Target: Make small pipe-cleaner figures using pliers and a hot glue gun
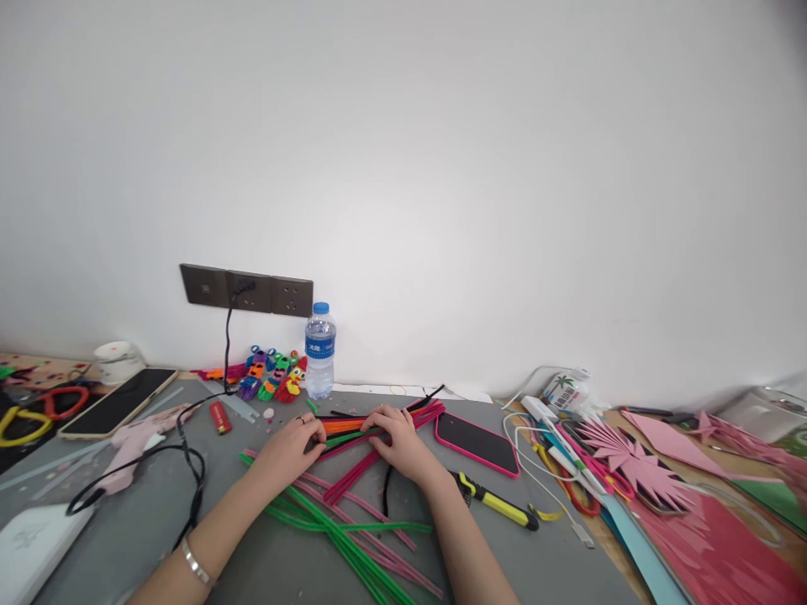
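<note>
Fuzzy pipe cleaners lie in loose bunches in front of me. Orange pipe cleaners (344,427) stretch between my two hands, with a few green and dark ones alongside. My left hand (293,449) has curled fingers closed on the left end of this bunch. Over its right part, my right hand (398,441) closes its fingers and thumb round the pipe cleaners. Red pipe cleaners (353,477) poke out beneath the right hand. Nearer to me, green pipe cleaners (353,550) cross pink pipe cleaners (413,574) on the grey mat (252,555). Exactly which strands each hand grips is partly hidden.
A water bottle (320,361) and small pipe-cleaner figures (271,376) stand by the wall. Left are a pink glue gun (135,441) with its black cord and a phone (119,403). Right are a pink-cased phone (477,444), a yellow-black tool (501,504), cables and paper (725,538).
</note>
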`<action>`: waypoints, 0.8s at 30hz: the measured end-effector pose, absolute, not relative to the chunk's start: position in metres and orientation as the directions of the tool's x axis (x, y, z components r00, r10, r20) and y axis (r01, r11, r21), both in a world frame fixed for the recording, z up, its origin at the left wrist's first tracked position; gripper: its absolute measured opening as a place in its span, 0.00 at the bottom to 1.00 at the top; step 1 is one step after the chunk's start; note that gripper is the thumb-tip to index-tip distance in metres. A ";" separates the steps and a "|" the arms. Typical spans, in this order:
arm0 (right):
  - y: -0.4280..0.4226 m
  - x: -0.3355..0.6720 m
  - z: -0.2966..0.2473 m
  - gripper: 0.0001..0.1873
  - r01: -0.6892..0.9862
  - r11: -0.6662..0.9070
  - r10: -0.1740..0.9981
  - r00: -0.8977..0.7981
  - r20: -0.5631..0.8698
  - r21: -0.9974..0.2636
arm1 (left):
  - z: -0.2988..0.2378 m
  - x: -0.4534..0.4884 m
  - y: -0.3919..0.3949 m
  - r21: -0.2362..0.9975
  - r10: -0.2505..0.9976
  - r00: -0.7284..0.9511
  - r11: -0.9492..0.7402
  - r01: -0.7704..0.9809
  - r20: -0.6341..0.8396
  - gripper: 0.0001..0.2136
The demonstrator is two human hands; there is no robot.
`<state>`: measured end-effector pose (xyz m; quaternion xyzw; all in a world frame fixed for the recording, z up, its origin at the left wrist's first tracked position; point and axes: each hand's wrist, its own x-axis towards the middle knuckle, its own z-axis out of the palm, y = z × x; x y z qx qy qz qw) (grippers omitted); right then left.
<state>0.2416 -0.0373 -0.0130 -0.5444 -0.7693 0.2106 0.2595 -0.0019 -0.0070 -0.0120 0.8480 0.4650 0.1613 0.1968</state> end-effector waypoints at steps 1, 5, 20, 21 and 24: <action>-0.037 0.241 -0.013 0.14 0.728 0.317 0.947 -0.271 0.170 -0.607 | -0.012 -0.002 -0.008 0.486 0.851 0.518 -0.492 0.722 0.092 0.05; -0.037 0.241 -0.015 0.14 0.729 0.319 0.947 -0.271 0.172 -0.605 | -0.011 -0.003 -0.009 0.484 0.843 0.530 -0.504 0.715 0.093 0.07; -0.033 0.244 -0.016 0.17 0.741 0.269 0.963 -0.224 0.151 -0.615 | 0.019 -0.049 0.015 0.560 0.823 0.181 -0.510 0.652 0.538 0.10; -0.033 0.244 -0.017 0.17 0.734 0.275 0.961 -0.227 0.157 -0.621 | 0.023 -0.057 0.018 0.607 0.821 0.058 -0.466 0.644 0.568 0.10; -0.032 0.245 -0.018 0.14 0.715 0.287 0.957 -0.235 0.168 -0.637 | 0.030 -0.075 0.024 0.794 0.815 -0.229 -0.388 0.468 0.533 0.12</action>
